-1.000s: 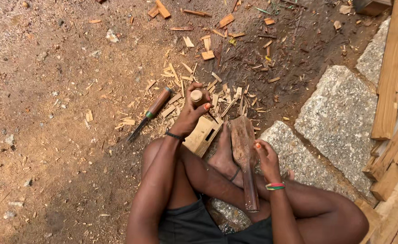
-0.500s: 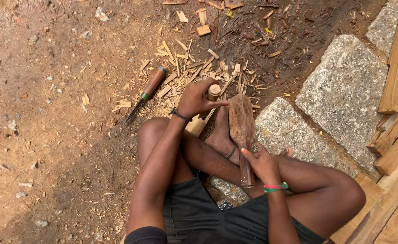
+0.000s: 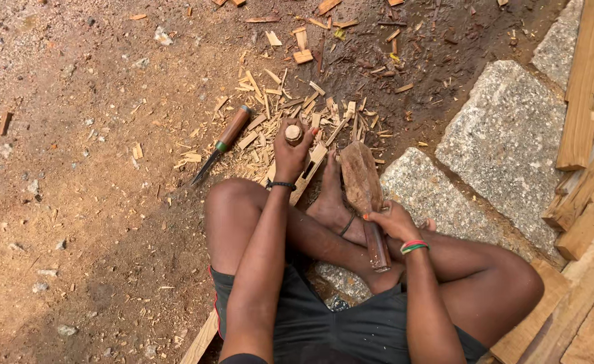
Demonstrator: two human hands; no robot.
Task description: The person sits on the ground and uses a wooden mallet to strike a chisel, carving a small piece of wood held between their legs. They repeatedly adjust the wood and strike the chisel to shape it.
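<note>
The person sits on the ground with legs folded, looking down at both hands. The left hand (image 3: 291, 154) is closed around the round wooden handle of a chisel (image 3: 293, 133), whose butt end shows pale and circular above the fingers; the tool stands upright on a pale wooden workpiece (image 3: 308, 176) that lies on the dirt just in front of the knees, its far end partly hidden by the hand. A dark band circles the left wrist. The right hand (image 3: 393, 221) grips the shaft of a heavy wooden mallet (image 3: 362, 178), fingers wrapped tight near where the handle meets the head; the broad, worn head points away from the body and sits beside a bare foot (image 3: 329, 199), which presses against the workpiece. The mallet head is close to the chisel but apart from it. The right wrist wears a red and green band. A second chisel (image 3: 221, 143) with a brown handle, green ferrule and dark blade lies on the ground to the left of the left hand, untouched, amid a scatter of wood chips (image 3: 290, 94) and shavings. To the right lie two grey stone slabs (image 3: 506, 145), and beyond them wooden planks (image 3: 585, 81) are stacked along the edge of the view.
</note>
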